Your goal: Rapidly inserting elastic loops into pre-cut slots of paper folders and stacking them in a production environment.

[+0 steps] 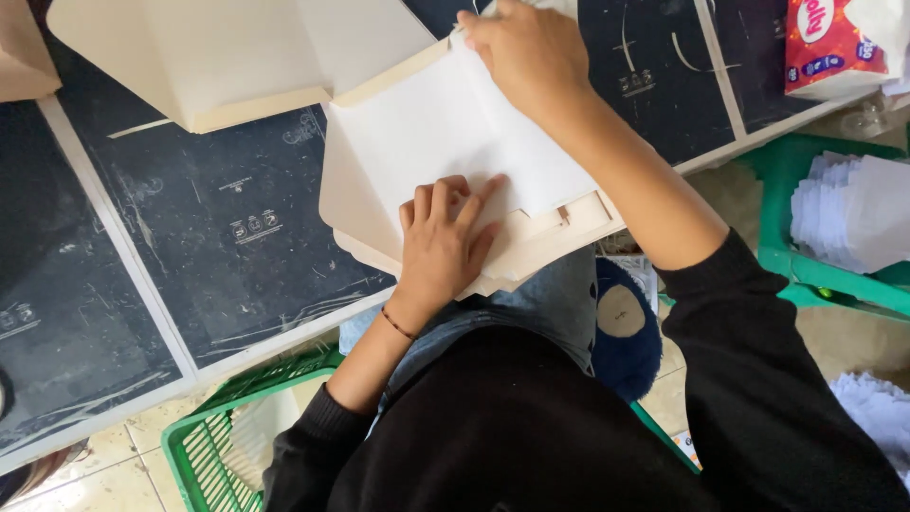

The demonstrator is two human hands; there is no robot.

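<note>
Nearest, the left hand [441, 237] is pressing flat on the white sheet [445, 133], fingers spread; at one o'clock the right hand [526, 52] is pinching its far edge. The sheet is lying partly folded over the cream folder [365, 204]; creasing seems unfinished.

The work surface was a dark, scuffed tabletop [227, 228] of black panels, divided by pale cream strips [114, 237] that ran at a slant across the view. Beneath its near edge lay a floor of beige tiles [114, 474] (glossy, with darker grout lines). A green plastic basket [204, 446] stood on the tiles at lower left, another green basket [787, 256] at right. Light was even and soft.
</note>
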